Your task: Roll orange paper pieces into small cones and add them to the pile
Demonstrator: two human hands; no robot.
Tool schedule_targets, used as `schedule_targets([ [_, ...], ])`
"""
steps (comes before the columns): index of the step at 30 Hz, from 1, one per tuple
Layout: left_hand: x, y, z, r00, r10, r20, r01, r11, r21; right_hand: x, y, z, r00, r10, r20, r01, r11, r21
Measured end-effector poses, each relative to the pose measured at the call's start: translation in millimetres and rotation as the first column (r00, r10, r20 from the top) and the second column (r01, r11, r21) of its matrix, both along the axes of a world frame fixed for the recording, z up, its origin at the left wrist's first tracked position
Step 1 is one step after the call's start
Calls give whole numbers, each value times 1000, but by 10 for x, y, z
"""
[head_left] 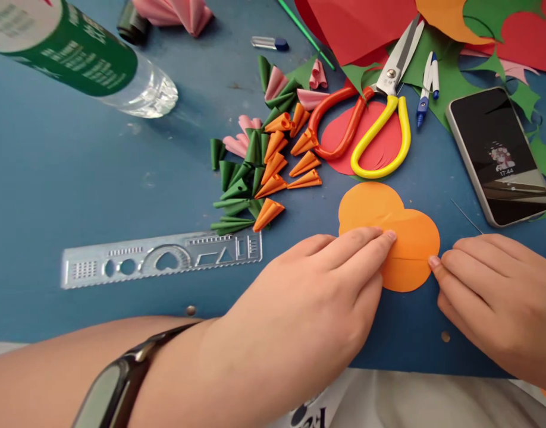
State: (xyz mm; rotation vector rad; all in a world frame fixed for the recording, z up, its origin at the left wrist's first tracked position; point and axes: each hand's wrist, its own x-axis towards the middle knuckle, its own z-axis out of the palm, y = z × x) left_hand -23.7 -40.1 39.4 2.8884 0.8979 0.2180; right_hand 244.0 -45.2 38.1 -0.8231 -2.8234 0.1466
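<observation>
Two overlapping orange paper circles [411, 229] lie on the blue table in front of me. A thin straight line runs across the lower circle towards its right edge; I cannot tell if it is a crease or a cut. My left hand [313, 291] presses the paper from the left, fingers closed together and the thumb hidden underneath. At the right edge, my right hand [487, 291] is closed in a pinch, its thumb tip touching the end of that line. A thin needle-like strip [467, 216] lies just above my right knuckles.
Scissors [391, 74] lie over a red paper circle [339, 137]. Small rolled paper cones [273, 166] are heaped left of them. A phone [498, 154], a compass [427, 89], a plastic ruler [161, 260], a bottle [99, 59] and paper scraps [523, 35] surround the work.
</observation>
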Motion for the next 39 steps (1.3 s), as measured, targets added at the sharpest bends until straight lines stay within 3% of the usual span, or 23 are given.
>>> schedule_targets([
  [4, 17, 4, -47, 1000, -9, -1, 9, 1000, 13, -34, -45, -72, 1000, -9, -13, 9, 998, 68],
  [8, 18, -10, -54, 1000, -2, 1, 2, 999, 37, -51, -56, -127, 1000, -8, -13, 8, 1000, 28],
  [16, 6, 2, -3, 1000, 2, -4, -2, 1000, -13, 50, 28, -15, 998, -59, -36, 60, 997, 52],
  [22, 0, 154, -68, 989, -5, 148, 7, 1000, -14, 13, 83, -154, 978, -146, -148, 162, 982, 103],
  [29, -27, 210, -101, 983, 0, 182, 4, 1000, -22, 20, 82, -183, 958, -1, -286, -7, 1000, -25],
  [32, -54, 190, -90, 989, -22, 149, 28, 999, -41, 17, 54, -171, 964, 30, -266, -47, 997, -58],
  [39, -96, 138, -29, 951, 87, 297, -37, 985, -170, 61, 42, -148, 963, -13, -270, 1, 999, -45],
])
